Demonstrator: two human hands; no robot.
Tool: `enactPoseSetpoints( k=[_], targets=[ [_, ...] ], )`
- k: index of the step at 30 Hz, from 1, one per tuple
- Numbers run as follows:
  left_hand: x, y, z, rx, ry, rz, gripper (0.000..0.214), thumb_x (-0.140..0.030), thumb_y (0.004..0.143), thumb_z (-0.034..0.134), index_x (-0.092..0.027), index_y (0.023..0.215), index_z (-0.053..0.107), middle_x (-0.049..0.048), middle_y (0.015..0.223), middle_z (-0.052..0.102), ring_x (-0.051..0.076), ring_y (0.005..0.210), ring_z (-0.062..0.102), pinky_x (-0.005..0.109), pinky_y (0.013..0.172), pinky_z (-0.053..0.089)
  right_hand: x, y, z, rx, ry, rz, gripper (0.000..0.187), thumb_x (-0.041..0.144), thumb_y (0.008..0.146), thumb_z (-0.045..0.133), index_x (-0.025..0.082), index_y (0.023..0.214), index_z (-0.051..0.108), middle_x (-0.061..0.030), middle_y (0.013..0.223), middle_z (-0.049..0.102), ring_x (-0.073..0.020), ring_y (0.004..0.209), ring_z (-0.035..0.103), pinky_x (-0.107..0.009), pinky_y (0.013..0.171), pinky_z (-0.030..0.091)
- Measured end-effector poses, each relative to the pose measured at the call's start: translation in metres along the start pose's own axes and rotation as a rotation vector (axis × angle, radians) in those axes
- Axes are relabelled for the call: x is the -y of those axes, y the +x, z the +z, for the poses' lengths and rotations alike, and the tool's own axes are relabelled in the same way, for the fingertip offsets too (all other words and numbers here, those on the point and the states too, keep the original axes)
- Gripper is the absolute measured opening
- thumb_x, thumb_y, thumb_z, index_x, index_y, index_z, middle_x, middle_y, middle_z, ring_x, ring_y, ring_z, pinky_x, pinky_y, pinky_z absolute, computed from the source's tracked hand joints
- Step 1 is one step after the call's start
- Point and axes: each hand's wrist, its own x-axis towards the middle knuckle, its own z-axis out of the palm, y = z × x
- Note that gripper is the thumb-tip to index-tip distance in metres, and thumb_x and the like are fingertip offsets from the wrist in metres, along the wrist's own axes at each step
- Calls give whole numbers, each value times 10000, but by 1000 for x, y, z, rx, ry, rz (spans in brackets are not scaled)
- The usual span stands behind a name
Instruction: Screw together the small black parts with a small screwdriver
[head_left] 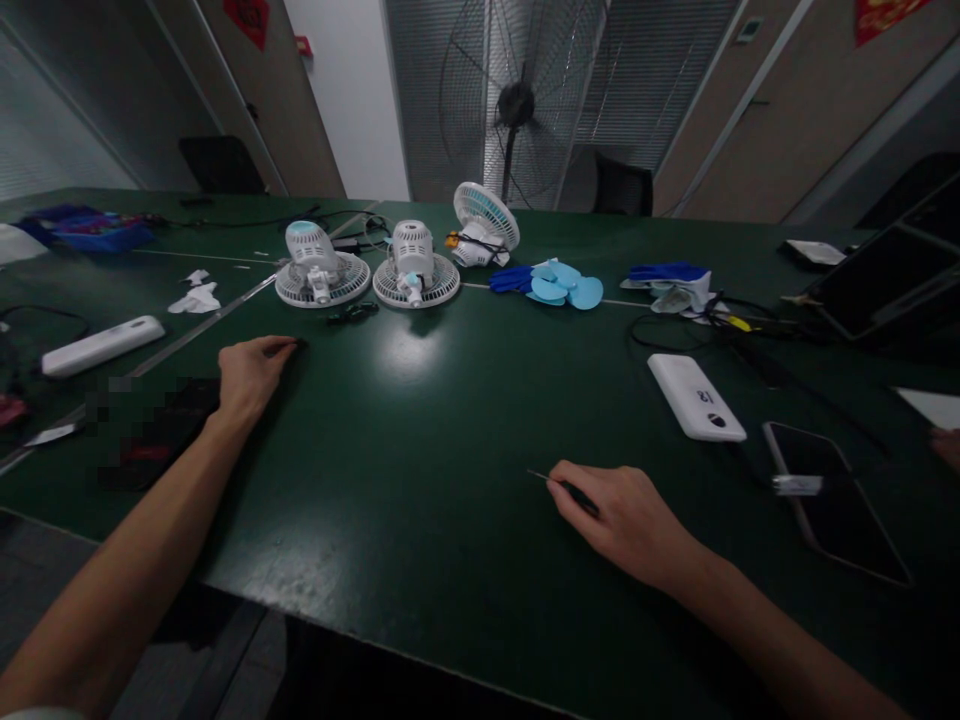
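My left hand [251, 375] rests on the dark green table [420, 470], fingers curled together and pointing right, touching a small dark object [298, 344] I cannot make out. My right hand [619, 515] lies low on the table near the front, fingers pinched round a thin screwdriver [559, 483] whose metal tip points left. Beyond both hands stand three small white desk fans: one [321, 268] face down at left, one [416, 268] face down in the middle, one [480, 228] tilted behind.
Blue fan blades [559, 285] and blue gloves [671, 275] lie past the fans. A white power bank [696, 397] and a dark phone [836, 512] sit at right, with cables and a tablet [881, 275] behind. A white bar-shaped device [101, 346] lies at left. A large floor fan [517, 100] stands behind the table.
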Motion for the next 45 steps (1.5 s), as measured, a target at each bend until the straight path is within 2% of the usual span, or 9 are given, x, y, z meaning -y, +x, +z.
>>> enactPoseSetpoints(
  k=[7,10,13,18,19,21,28,37,45],
  targets=[
    [2,0,-1,25,-16,93,351,-340,993,615,-98,1224,723,8,1157,757,196,1024,677,340,1028,491,2,1,-1,-4,-29,-4,232,333,1078,443,226,1026,641,20,796,667,-137,639,598,-294,624,374],
    [-15,-6,4,66,-68,183,374,-407,993,611,-128,1206,738,15,1192,749,202,1052,686,338,1032,501,2,0,-2,-8,-14,-8,245,332,1080,436,221,1036,649,14,804,678,-133,639,603,-286,619,384],
    [-68,-35,11,190,-212,418,353,-452,995,599,-188,1151,774,44,1185,748,219,1058,699,360,1031,517,2,1,-1,-21,-5,-31,271,339,1084,424,215,1051,662,4,823,693,-129,649,610,-277,626,396],
    [-186,-128,18,623,-488,970,337,-246,1061,486,-255,1327,692,86,1277,688,194,1127,666,339,983,555,1,-1,3,-50,-17,-103,283,339,1084,428,209,1069,680,-16,870,711,-137,686,621,-287,647,378],
    [-201,-143,18,688,-523,1062,365,-197,1055,480,-243,1371,657,98,1291,680,198,1157,652,347,1000,550,1,-1,3,-45,-18,-123,275,333,1079,436,210,1063,681,-16,873,712,-139,695,625,-291,654,371],
    [-219,-163,17,719,-589,1166,402,-137,1041,470,-212,1408,616,120,1290,678,217,1180,638,372,1012,547,2,-3,4,-25,-25,-158,252,317,1066,455,211,1046,683,-13,861,710,-143,701,628,-298,661,353],
    [-217,-162,21,749,-676,1127,415,-129,1041,477,-219,1432,581,124,1242,695,223,1156,647,387,992,559,9,-2,2,40,-77,-179,241,300,1059,453,225,1030,680,-4,818,702,-140,695,620,-309,642,298],
    [-217,-166,26,832,-715,905,319,-238,1030,583,-216,1349,579,80,1182,687,181,1069,659,333,953,553,17,4,6,65,-190,-181,271,295,1071,420,212,988,665,-8,791,664,-137,643,596,-315,586,264],
    [-218,-164,24,863,-734,875,300,-246,1018,605,-209,1315,584,81,1165,678,183,1052,661,334,934,554,21,5,9,81,-256,-170,236,288,1051,444,219,954,649,-14,772,652,-132,593,543,-319,554,234]
  ],
)
